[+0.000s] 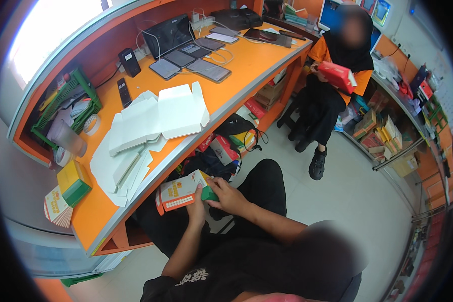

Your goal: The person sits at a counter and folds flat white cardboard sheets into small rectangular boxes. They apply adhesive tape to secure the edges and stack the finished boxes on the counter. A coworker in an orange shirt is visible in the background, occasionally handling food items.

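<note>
Both my hands hold a small orange, white and green carton (178, 193) over my lap, just below the edge of the orange desk (236, 60). My left hand (197, 207) grips the carton's lower edge from underneath. My right hand (227, 195) closes on its green end flap. On the desk in front of me lies a pile of flat white carton blanks (151, 121), some partly folded.
A seated person (332, 95) at the back right holds a red box (336, 75). Several tablets and phones (196, 58), a green basket (68, 103), tape rolls (91, 124) and a yellow-green box (74, 182) sit on the desk. Boxes and bags fill the under-desk shelf (231, 141).
</note>
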Motion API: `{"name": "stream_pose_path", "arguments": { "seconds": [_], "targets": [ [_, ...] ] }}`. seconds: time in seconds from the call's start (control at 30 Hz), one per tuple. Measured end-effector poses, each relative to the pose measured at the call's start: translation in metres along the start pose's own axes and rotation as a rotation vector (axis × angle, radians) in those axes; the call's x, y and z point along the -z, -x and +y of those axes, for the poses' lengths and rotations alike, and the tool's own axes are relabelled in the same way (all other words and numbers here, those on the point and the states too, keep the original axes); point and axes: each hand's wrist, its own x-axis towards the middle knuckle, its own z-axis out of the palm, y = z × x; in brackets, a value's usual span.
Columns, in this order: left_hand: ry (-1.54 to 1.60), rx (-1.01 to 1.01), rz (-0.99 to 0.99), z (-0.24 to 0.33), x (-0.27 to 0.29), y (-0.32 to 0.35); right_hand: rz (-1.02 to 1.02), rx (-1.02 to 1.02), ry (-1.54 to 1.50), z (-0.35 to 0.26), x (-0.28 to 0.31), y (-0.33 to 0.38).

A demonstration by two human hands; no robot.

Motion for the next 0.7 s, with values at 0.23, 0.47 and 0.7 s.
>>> {"name": "stream_pose_path", "arguments": {
  "seconds": [0.23, 0.47, 0.7],
  "targets": [
    [-0.003, 0.139, -0.101, 0.041, 0.000, -0.008, 0.060, 0.134, -0.038, -0.002, 0.009, -0.008],
    [-0.410, -0.126, -0.079, 0.044, 0.006, -0.010, 0.183, -0.273, -0.476, 0.002, 0.019, -0.018],
    [-0.513, -0.583, 0.105, 0.020, -0.001, 0.004, 0.140, -0.452, -0.691, -0.004, 0.008, -0.018]
  ]
}}
